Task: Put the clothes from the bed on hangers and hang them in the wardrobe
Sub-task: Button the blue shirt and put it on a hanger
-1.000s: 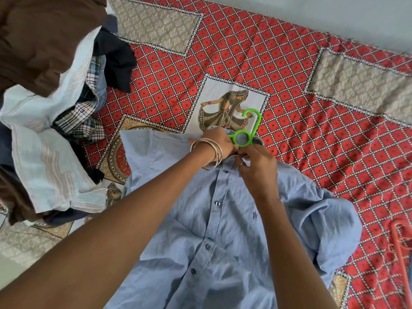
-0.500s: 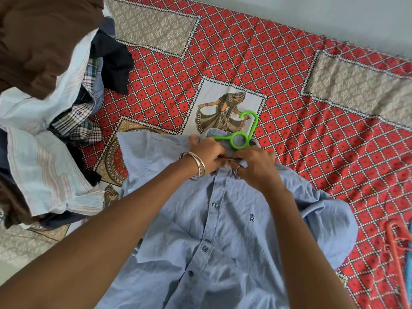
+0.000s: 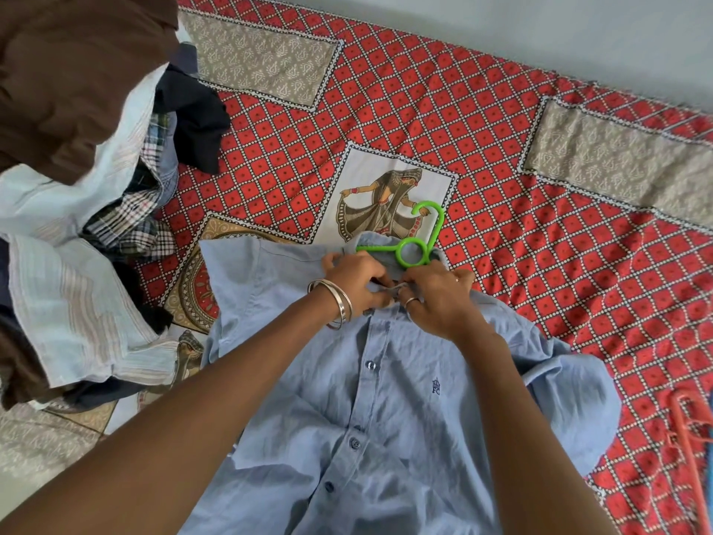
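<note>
A light blue button shirt [image 3: 386, 411] lies front up on the red patterned bedspread [image 3: 482, 148]. A green hanger [image 3: 418, 241] is inside it, its hook and ring sticking out past the collar. My left hand [image 3: 355, 281], with bangles at the wrist, pinches the left edge of the collar placket. My right hand [image 3: 436, 295], with a ring on one finger, pinches the right edge. The two hands meet at the top button, just below the hanger's ring. The button itself is hidden by my fingers.
A heap of clothes [image 3: 77, 225] fills the left of the bed: brown, pale striped, checked and dark pieces. An orange hanger [image 3: 690, 438] lies at the right edge. A pale wall [image 3: 540, 28] runs behind the bed.
Both hands slid a little down from the hanger's ring to the collar placket and now pinch it together. The shirt and hanger stayed where they lie.
</note>
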